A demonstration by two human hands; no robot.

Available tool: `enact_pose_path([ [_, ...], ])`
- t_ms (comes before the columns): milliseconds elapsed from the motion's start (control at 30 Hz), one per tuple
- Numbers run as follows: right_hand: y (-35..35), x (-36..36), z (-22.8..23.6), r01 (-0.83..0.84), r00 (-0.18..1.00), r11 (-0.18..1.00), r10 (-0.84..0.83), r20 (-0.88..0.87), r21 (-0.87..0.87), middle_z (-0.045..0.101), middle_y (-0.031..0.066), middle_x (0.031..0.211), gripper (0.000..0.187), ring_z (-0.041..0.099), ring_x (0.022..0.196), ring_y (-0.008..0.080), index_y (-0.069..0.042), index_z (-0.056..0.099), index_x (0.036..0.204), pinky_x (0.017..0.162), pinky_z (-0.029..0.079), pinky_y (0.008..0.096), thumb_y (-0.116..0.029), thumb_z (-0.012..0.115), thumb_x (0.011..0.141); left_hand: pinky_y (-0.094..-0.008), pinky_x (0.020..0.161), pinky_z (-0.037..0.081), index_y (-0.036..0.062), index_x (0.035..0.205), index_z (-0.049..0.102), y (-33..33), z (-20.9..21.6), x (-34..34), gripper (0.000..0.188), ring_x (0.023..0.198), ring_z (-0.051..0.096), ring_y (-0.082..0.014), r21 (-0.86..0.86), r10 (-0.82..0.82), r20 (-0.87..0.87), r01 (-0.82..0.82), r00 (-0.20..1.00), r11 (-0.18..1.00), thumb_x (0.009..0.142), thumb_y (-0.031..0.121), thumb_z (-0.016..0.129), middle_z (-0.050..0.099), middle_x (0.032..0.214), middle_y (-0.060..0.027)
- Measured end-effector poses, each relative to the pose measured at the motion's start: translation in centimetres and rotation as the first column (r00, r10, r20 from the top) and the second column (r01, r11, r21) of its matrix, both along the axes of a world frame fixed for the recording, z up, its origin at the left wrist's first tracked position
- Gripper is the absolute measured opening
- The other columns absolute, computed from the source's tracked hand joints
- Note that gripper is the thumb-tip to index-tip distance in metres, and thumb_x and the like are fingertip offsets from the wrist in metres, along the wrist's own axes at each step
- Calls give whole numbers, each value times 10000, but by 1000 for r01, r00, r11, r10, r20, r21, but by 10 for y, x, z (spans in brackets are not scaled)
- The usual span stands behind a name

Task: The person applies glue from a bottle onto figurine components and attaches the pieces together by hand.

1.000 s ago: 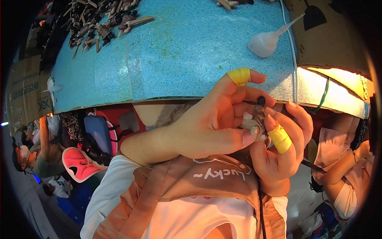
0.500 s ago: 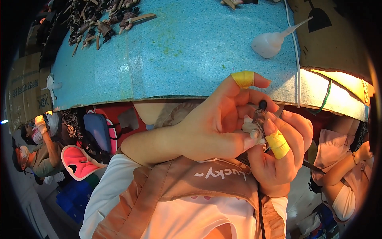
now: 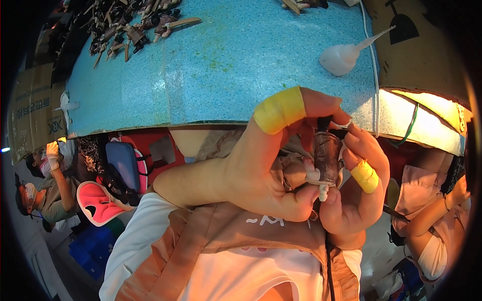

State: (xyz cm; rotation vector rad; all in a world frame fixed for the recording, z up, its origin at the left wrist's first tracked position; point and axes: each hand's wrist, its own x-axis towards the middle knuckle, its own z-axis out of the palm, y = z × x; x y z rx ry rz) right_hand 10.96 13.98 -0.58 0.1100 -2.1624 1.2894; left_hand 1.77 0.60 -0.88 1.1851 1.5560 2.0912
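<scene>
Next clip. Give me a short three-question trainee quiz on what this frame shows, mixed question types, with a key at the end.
1. True or false: the small brown piece is held between the left hand and the right hand.
2. Which colour is the tape on a finger of each hand? A) yellow B) green C) black
3. Fill in: the white squeeze bottle with a long nozzle lies on the ____ table top.

Key: 1 true; both hands pinch it close to the chest. 2 A; yellow tape wraps the left finger and the right finger. 3 blue; the bottle lies near the table's right edge, away from the heap of brown parts at the far left.
</scene>
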Motion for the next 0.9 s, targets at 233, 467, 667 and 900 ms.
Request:
enact_pose_path([
  [233, -3, 1, 4, 54, 998, 996, -55, 6, 70, 566, 190, 962, 323, 561, 904, 353, 35, 573, 938, 771, 479, 420, -166, 630, 692, -276, 727, 437, -7, 1251, 269, 3, -3, 1, 729, 931, 500, -168, 18, -18, -17, 18, 1000, 1000, 617, 14, 629, 448, 1120, -152],
  [467, -2, 2, 12, 29, 971, 999, -33, 238, 19, 550, 193, 987, 373, 558, 889, 305, 52, 516, 1028, 795, 465, 383, -83, 586, 687, -305, 792, 447, 99, 1301, 163, -1, 4, 4, 764, 950, 514, -213, -58, -87, 460, 127, 884, 990, 706, 53, 640, 416, 1153, -219],
  [667, 2, -2, 3, 212, 971, 835, -120, 208, -507, 468, 212, 1190, 671, 476, 1080, 280, 44, 348, 1255, 893, 370, 360, -501, 398, 867, -277, 774, 451, 129, 1325, 145, -14, 17, -18, 782, 937, 547, -225, 158, -235, 855, 199, 463, 967, 705, 30, 613, 420, 1167, -214],
  [900, 14, -43, -5, 143, 981, 977, -119, 153, -159, 422, 187, 1260, 593, 426, 1145, 282, 34, 327, 1280, 900, 335, 375, -375, 444, 866, -254, 690, 454, 146, 1324, 191, -25, 12, -26, 733, 906, 556, -229, 350, -368, 846, 118, 385, 929, 726, 55, 606, 432, 1167, -219],
])
